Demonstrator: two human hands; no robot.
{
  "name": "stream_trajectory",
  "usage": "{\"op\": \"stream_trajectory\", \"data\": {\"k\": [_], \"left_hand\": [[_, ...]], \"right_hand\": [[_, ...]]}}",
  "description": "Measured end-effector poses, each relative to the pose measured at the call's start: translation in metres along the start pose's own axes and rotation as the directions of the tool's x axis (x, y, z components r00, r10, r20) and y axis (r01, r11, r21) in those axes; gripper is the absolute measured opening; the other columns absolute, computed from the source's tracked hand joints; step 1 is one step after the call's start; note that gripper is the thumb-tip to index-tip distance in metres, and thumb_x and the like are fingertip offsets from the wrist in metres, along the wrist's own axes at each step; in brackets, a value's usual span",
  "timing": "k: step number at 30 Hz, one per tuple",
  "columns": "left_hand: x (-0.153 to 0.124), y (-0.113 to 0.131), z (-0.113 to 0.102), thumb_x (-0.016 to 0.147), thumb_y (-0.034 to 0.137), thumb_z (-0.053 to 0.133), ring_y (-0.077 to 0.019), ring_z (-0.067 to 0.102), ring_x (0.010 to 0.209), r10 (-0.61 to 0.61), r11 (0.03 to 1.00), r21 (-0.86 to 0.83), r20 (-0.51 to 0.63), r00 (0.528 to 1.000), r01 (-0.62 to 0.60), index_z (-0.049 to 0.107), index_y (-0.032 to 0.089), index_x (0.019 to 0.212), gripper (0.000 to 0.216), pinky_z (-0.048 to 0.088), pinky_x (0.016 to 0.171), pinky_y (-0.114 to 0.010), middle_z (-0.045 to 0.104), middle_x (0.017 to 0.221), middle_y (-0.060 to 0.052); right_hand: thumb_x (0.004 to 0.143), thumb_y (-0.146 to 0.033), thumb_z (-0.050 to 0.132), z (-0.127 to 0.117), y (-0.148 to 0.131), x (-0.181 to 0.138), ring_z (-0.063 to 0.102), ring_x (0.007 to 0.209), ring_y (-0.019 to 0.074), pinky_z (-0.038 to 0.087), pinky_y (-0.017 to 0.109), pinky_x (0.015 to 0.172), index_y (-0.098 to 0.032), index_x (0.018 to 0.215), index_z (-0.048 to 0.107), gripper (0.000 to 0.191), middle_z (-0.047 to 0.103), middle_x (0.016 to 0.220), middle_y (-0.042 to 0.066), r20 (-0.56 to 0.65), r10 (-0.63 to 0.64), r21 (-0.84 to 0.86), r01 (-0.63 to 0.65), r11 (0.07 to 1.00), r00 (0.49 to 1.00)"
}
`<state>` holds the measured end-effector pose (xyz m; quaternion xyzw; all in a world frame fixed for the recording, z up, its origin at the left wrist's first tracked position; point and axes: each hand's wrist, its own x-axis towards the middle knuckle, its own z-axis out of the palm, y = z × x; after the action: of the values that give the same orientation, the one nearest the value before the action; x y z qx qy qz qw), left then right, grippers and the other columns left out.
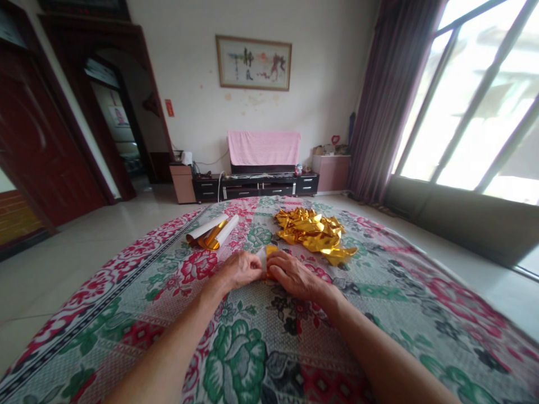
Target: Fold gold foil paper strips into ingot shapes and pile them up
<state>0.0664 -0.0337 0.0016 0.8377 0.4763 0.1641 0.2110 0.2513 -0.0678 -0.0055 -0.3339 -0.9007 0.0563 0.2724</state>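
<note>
Between my hands, low over the patterned cloth, is a small piece of gold foil paper [272,249] with a white side turned up at its left. My left hand [241,268] pinches the white part, fingertips pressed together. My right hand [292,273] lies with curled fingers over the gold part and grips it. Just beyond, to the right, is a heap of folded gold foil pieces [311,227]. On the left lie curled sheets of gold foil paper with white backs [217,233]. My fingers hide most of the held piece.
A flowered cloth [236,359] covers the round surface before me. Past its far edge stands a low black cabinet [261,188] with a pink towel [264,148] draped above it. A purple curtain [391,106] and bright windows are on the right, a dark red door [42,123] on the left.
</note>
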Motion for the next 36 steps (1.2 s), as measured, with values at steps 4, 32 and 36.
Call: {"op": "stream_trajectory", "data": {"k": [4,32,36], "left_hand": [[0.0001,-0.0002,0.0,0.065,0.041,0.055,-0.0106,0.051,0.058,-0.004,1.0,-0.008,0.0,1.0,0.004,0.069,0.017,0.071,0.028,0.032,0.051,-0.02,0.062,0.063,0.001],[-0.0006,-0.0005,-0.0022,0.065,0.046,0.057,-0.0108,0.051,0.06,0.008,1.0,0.0,0.019,1.0,-0.008,0.069,0.018,0.073,0.032,0.031,0.051,-0.02,0.062,0.064,0.002],[-0.0015,0.0009,-0.0039,0.065,0.045,0.057,-0.011,0.051,0.061,0.013,1.0,0.006,0.019,1.0,-0.013,0.069,0.018,0.074,0.031,0.031,0.052,-0.021,0.062,0.065,0.001]], "right_hand": [[0.083,-0.016,0.045,0.0026,-0.0004,-0.0019,0.05,0.079,0.0139,0.043,0.03,0.075,-0.018,0.082,0.052,0.007,0.054,0.086,0.004,-0.045,0.071,-0.003,-0.071,0.997,0.996],[0.079,-0.02,0.051,0.0033,-0.0049,-0.006,0.047,0.077,0.0145,0.039,0.029,0.072,-0.018,0.085,0.048,0.007,0.051,0.084,0.003,-0.078,0.12,-0.015,-0.122,0.992,0.99],[0.081,-0.021,0.051,0.002,-0.0058,-0.0068,0.048,0.084,0.0158,0.039,0.031,0.078,-0.019,0.093,0.049,0.012,0.052,0.092,0.005,-0.051,0.114,-0.024,-0.115,0.993,0.992]]}}
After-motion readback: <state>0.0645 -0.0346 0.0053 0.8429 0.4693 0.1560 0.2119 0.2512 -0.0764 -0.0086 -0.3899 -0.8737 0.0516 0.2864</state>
